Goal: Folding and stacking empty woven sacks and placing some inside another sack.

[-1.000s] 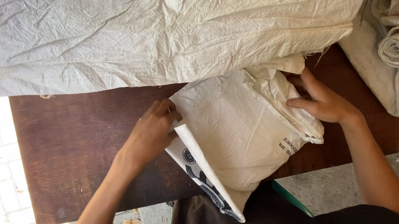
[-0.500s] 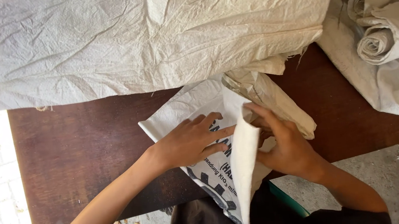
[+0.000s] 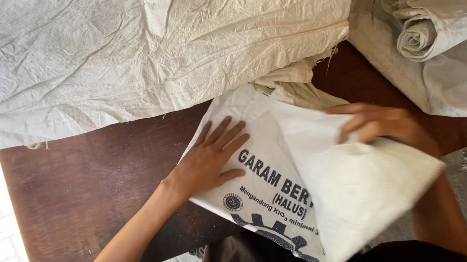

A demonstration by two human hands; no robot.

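Folding looks to be the step in hand: at the lower centre of the frame a white woven sack [image 3: 304, 198] with dark print lies over the near edge of the brown worktop [image 3: 89, 186], one half turned over the other. The left hand [image 3: 208, 162] lies flat on the printed side, fingers [image 3: 228, 134] spread wide and pinning it down, closed around nothing. The right hand [image 3: 377, 124], at centre right, has its fingers curled over the top edge of the raised flap and appears to grip it, though blur hides how tightly. The next move would call for laying that flap flat and square while the left hand stops the sack sliding. Farther off, a big cream sheet of sacking [image 3: 144, 48] fills the upper left, and rolled sacks [image 3: 442, 22] crowd the upper right.
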